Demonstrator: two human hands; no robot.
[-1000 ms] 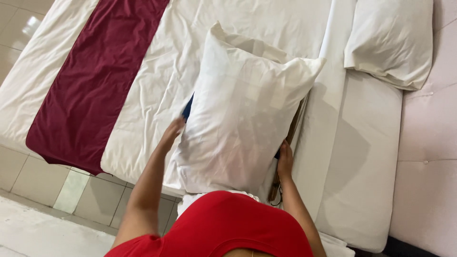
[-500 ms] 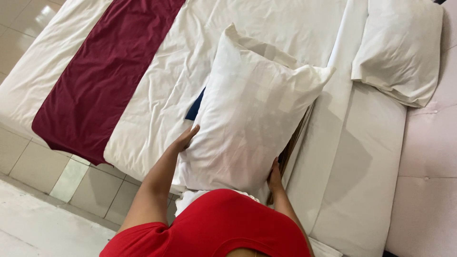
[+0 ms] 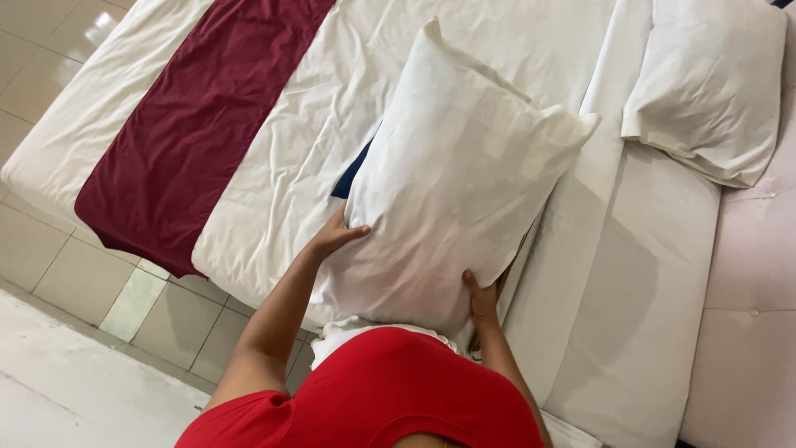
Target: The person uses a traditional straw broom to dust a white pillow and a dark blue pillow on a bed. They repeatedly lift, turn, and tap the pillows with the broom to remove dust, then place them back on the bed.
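White cotton fills most of what I see: I hold a plump pillow [image 3: 452,178] upright in front of my chest, above the near edge of the bed [image 3: 282,191]. My left hand [image 3: 336,236] is curled around its left side, thumb on the front face, and my right hand [image 3: 481,299] is closed on the lower right edge, fingers pressed into the case. Both grips are tight on the fabric, set wide apart with the pillow between them.

To do this well, I judge that I should keep the two hands level so the filling settles evenly, and hold the seams rather than pinch the middle, so the case stays smooth. Something dark blue [image 3: 352,170] peeks out behind the pillow's left edge; I cannot tell what it is.

On the bed a maroon runner [image 3: 199,124] lies across the rumpled white cover, well apart from my hands. A second pillow [image 3: 705,83] rests flat near the padded headboard [image 3: 746,332].
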